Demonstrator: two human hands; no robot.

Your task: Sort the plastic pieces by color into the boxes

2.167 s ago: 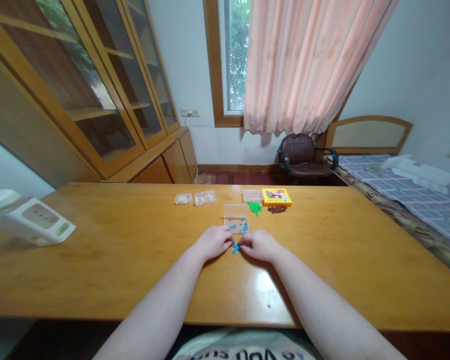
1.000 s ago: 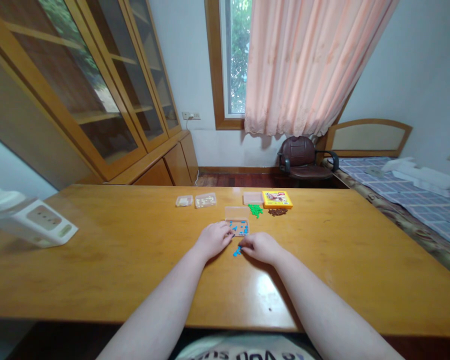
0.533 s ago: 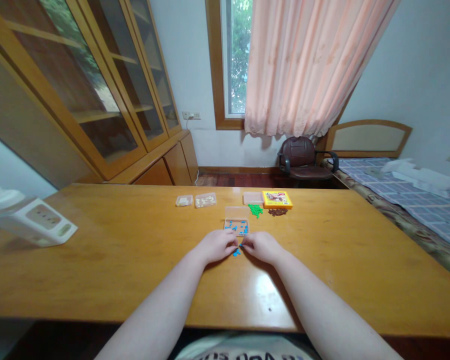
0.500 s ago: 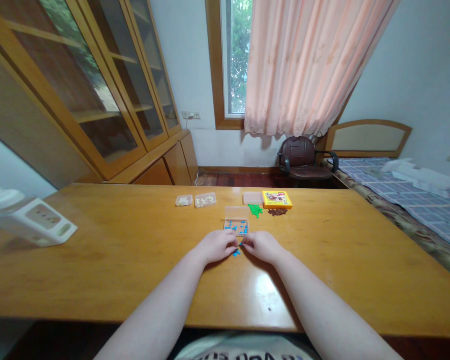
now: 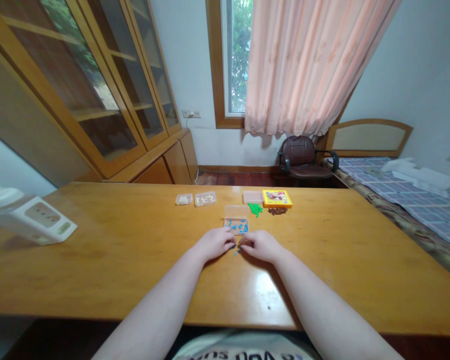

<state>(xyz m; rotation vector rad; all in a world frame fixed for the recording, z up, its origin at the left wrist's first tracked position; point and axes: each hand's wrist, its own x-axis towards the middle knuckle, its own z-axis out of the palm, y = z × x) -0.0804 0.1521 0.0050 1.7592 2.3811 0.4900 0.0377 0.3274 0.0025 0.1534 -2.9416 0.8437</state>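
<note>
Head view shows clear box's [image 5: 236,221] long axis crosswise, left hand [image 5: 214,244] and right hand [image 5: 261,244] near-closed, hold unclear.

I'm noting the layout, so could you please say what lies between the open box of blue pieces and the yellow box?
In the head view, a green pile lies between the open box and the yellow box, with a clear case behind it.
</note>
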